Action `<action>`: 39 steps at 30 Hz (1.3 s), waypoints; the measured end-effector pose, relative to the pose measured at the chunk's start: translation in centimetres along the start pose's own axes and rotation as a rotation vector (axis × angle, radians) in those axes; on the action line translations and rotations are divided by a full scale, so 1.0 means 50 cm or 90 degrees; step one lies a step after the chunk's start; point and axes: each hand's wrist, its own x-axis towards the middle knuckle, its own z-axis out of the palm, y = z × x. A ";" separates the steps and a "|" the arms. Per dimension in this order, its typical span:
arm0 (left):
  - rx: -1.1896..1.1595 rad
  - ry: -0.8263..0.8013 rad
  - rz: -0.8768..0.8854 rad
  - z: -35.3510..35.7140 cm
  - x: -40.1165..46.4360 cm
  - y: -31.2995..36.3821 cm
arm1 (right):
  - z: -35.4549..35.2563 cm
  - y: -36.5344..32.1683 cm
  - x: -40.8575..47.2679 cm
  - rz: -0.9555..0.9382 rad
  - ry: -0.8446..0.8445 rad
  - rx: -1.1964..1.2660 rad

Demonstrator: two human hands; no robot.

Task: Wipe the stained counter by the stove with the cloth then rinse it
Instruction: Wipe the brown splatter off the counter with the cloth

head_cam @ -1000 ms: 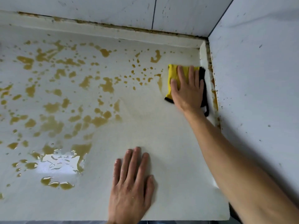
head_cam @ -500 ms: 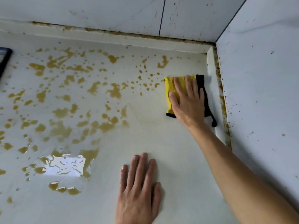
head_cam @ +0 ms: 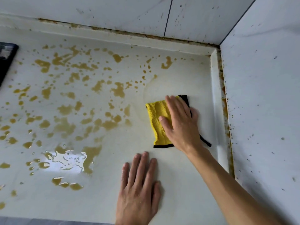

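A folded yellow cloth (head_cam: 158, 120) with black trim lies flat on the white counter (head_cam: 178, 176) at the right. My right hand (head_cam: 180, 124) presses down on it, palm flat with the fingers spread over the cloth. My left hand (head_cam: 139, 190) rests flat on the counter near the front edge, holding nothing. Brown-yellow stains (head_cam: 68, 103) cover the left and middle of the counter, with a wet glossy puddle (head_cam: 69, 159) at the lower left. The counter around the cloth shows only faint smears.
White tiled walls stand behind (head_cam: 113, 12) and to the right (head_cam: 263, 95), speckled with brown spots. A grimy raised lip (head_cam: 215, 98) runs along both walls. A black stove corner (head_cam: 6, 59) shows at the far left. The counter's front edge is at the bottom.
My right hand has dragged the cloth from the back right corner toward me and slightly left, leaving a faint smear behind it. My left hand has stayed planted.
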 end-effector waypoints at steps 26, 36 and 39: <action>-0.015 -0.019 0.000 -0.015 0.005 0.003 | -0.164 0.038 0.069 0.101 0.201 0.301; -0.013 -0.017 -0.002 -0.022 0.008 0.008 | -0.107 -0.061 0.004 -0.254 0.001 0.084; -0.006 -0.027 -0.002 -0.022 0.006 0.009 | -0.075 -0.051 -0.053 -0.219 -0.179 0.084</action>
